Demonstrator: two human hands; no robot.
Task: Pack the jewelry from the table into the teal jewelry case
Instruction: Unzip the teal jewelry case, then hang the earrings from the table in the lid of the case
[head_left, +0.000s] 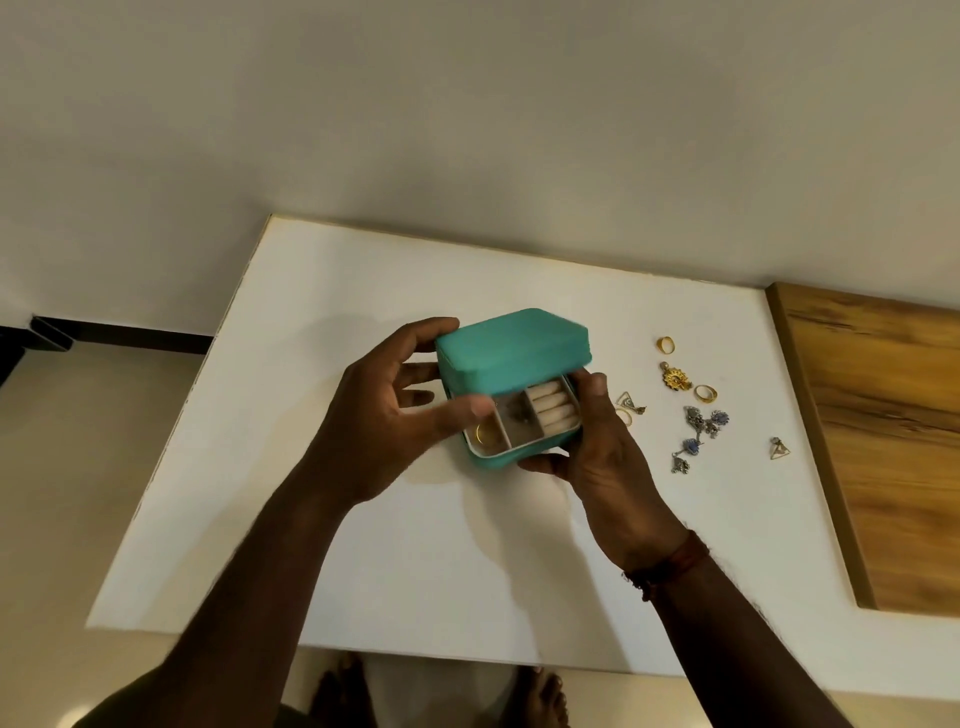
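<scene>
Jewelry case (511, 345), teal, boxy, at counter (415, 571) middle, lid half raised, cream compartments showing. Left hand (387, 421) fingers curled round its left side; right hand (605, 457) fingers gripping right side. Gold rings (665, 343), gold pendant (674, 376), silver-blue earrings (704, 421) loose near counter's right edge.

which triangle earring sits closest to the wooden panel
The triangular wire earring lying alone at the right, beyond the blue-stone pieces; its twin lies beside the right hand.
</scene>
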